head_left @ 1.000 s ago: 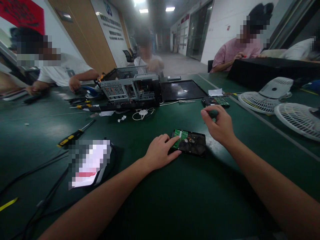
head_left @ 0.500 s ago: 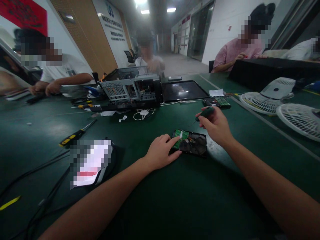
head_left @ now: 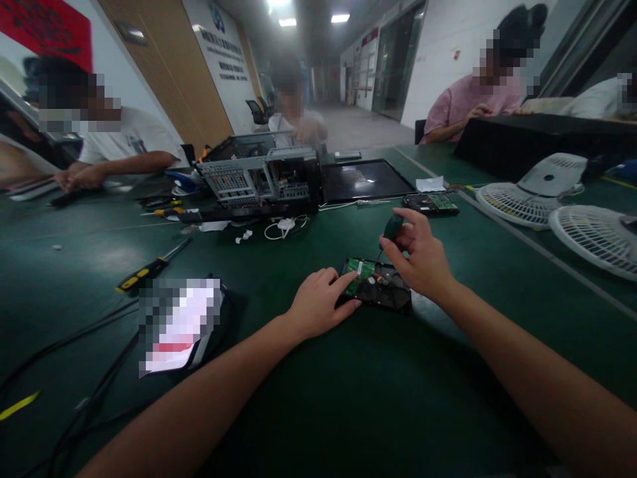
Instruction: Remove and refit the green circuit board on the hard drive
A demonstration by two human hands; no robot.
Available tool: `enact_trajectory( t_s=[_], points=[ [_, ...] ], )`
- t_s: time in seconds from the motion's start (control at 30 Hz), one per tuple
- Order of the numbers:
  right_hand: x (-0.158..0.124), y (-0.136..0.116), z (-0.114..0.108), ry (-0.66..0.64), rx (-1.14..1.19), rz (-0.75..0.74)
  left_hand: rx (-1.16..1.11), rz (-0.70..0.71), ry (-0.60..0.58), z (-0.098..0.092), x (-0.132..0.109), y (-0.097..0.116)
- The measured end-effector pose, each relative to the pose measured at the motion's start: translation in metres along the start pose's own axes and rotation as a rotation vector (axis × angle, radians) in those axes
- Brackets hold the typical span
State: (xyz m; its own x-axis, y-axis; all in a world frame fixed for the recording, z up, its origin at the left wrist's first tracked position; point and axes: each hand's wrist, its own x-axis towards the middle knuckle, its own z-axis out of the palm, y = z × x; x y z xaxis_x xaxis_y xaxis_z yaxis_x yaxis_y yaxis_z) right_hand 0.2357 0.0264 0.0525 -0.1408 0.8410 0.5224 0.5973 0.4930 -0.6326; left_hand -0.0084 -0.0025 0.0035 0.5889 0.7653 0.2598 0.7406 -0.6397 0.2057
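A black hard drive with a green circuit board lies flat on the table in front of me. My left hand steadies its left end, the index finger on the board and the thumb along the near edge. Above the drive's far side, my right hand grips a screwdriver by its dark green handle. The thin shaft points down at the drive, near the board's right edge. Whether the tip touches a screw is too small to tell.
A phone and a yellow-black screwdriver lie left, with black cables. Behind stand an opened computer case, a dark panel and another drive. White fan parts are at right. Several people sit around the table.
My right hand has turned the screwdriver from slanted to nearly upright and brought its shaft down to the hard drive. My left hand and the drive have stayed in place.
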Motion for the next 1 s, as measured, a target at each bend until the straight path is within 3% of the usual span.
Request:
enact_trajectory(
  t_s=[0.47,1.0],
  points=[
    [-0.0012,0.0027,0.0017,-0.064,0.006,-0.022,0.017,0.006,0.010,0.0005,0.0000,0.0012],
    [-0.0017,0.0012,0.0018,-0.030,-0.108,-0.094,0.022,0.001,-0.008,-0.0005,-0.0004,0.0011]
  ],
)
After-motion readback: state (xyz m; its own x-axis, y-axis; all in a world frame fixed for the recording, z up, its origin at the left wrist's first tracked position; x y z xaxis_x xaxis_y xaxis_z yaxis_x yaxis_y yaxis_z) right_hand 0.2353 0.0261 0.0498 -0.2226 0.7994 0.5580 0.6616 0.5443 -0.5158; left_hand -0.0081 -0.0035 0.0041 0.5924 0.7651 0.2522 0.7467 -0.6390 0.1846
